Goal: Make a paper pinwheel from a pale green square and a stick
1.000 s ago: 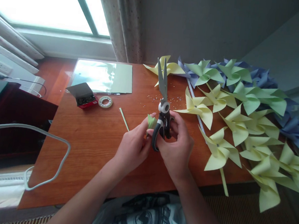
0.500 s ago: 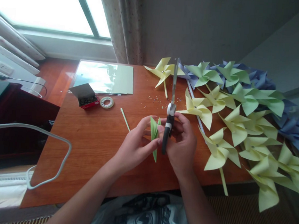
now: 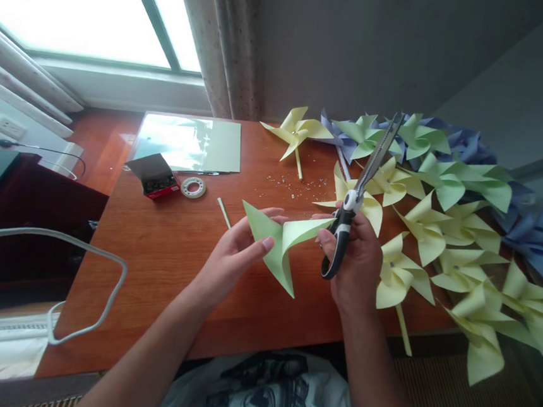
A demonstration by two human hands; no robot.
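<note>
A pale green, folded paper shape with pointed vanes (image 3: pixel 277 253) is held up at the centre of the frame, above the brown wooden desk (image 3: pixel 151 275). Three points show, already bent outward; no stick is seen on it, and whether its middle is fastened cannot be told. By contrast, the yellow paper pinwheel (image 3: pixel 291 129) at upper centre has a stick; more yellow paper pinwheels (image 3: pixel 428 227) crowd the right, so much looks done and this piece unfinished. A thin pale green stick (image 3: pixel 224 212) lies just beside the left hand (image 3: pixel 229 253), which pinches the shape's left side, thumb in front. The right hand (image 3: pixel 359 259) is curled around black-and-white handled metal scissors (image 3: pixel 350 205), blades tilted to upper right; whether it also grips the shape's right tip is unclear.
</note>
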